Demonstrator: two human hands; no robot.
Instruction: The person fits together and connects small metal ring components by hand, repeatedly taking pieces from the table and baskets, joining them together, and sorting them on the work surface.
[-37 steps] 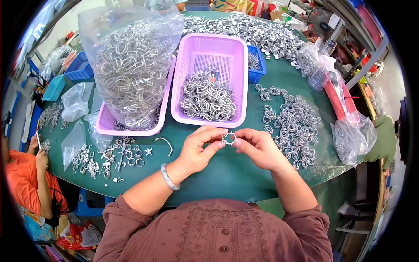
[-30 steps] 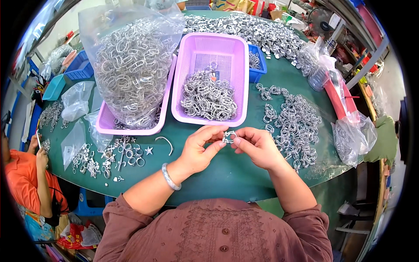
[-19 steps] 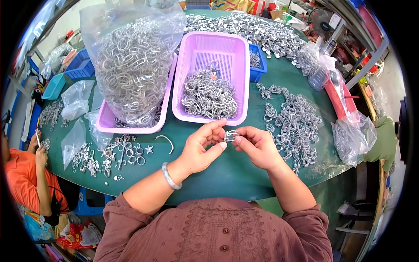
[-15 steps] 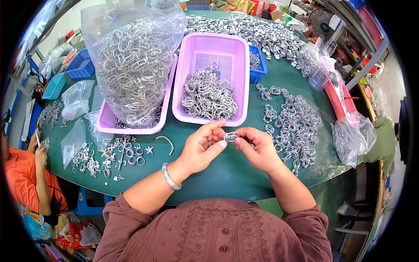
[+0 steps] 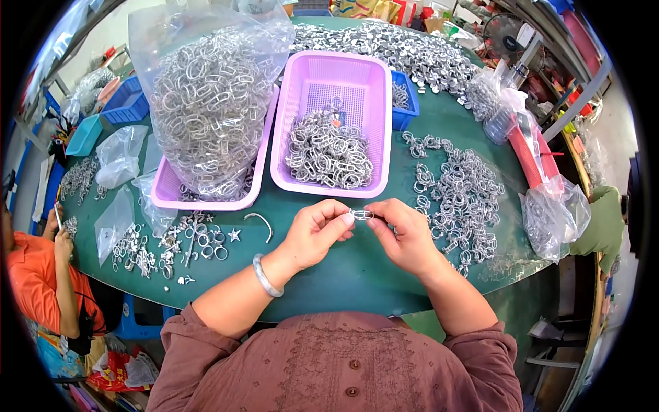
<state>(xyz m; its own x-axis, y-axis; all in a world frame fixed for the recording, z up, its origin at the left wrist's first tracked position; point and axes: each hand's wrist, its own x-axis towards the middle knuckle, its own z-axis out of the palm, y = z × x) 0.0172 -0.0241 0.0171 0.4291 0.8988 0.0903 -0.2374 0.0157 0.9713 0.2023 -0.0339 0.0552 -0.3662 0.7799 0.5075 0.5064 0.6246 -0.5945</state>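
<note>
Though central, ring [image 5: 362,215] partly behind fingertips [image 5: 348,218]

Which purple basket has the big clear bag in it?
The left purple basket: the clear bag sits in it. The right purple basket holds loose metal pieces, no big bag.

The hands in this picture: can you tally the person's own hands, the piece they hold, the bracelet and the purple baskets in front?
Hands: 2 (left hand, right hand)
Held metal piece: 1
Bracelet: 1
Purple baskets: 2 (left basket, right basket)
Total: 6
</note>
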